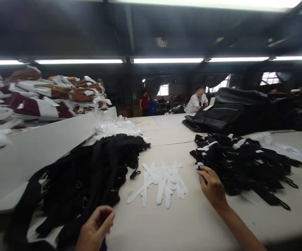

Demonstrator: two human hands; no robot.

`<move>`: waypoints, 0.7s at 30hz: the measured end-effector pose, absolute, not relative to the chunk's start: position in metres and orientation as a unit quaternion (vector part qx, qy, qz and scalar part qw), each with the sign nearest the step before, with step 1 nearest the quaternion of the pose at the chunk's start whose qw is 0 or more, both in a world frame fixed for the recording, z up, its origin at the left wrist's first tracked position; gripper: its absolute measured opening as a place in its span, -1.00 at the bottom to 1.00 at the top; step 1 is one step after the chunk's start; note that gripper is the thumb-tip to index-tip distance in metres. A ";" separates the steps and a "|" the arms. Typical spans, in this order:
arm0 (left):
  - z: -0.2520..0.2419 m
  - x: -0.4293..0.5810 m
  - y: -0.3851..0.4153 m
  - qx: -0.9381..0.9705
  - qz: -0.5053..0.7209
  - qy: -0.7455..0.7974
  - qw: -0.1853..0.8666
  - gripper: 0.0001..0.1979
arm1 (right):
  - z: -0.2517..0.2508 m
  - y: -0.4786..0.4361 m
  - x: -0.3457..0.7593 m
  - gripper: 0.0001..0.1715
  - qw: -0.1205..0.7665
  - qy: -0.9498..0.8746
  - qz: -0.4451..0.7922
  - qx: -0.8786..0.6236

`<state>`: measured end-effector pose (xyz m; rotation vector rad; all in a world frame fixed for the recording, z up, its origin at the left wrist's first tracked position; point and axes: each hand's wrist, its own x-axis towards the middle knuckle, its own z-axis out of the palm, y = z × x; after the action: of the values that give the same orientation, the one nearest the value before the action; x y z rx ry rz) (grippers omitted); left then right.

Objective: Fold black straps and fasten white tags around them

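Head view: right hand at the edge of the right-hand strap pile, left hand low beside the left one.

The right hand (212, 186) reaches forward, fingers curled onto the near-left edge of the bundled black straps (241, 162); whether it pinches one I cannot tell. That pile spreads ahead and to the right of it, straps running mostly away to the right. Just left of this hand lie the white plastic strips (162, 183), long axes pointing away from the person. The left hand (95, 228) is loosely cupped, holding nothing visible, with the loose black straps (88, 177) just ahead and to its left.
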<state>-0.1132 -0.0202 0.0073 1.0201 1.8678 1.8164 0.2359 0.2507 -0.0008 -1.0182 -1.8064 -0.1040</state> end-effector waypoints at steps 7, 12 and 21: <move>0.047 -0.181 0.056 0.428 0.479 0.763 -0.071 -0.48 | -0.067 0.245 0.241 -0.62 0.452 -0.745 0.112 -0.477; 0.038 -0.180 0.102 0.424 0.418 0.798 -0.088 -0.21 | -0.048 0.236 0.240 -0.63 0.443 -0.739 0.165 -0.479; 0.057 -0.206 0.085 0.419 0.472 0.774 0.048 -0.67 | -0.046 0.236 0.236 -0.63 0.457 -0.731 0.157 -0.482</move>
<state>-0.2055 0.0853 0.0567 1.2787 2.3583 1.4403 0.2363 0.2364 -0.0460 -1.1888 -1.8006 0.3868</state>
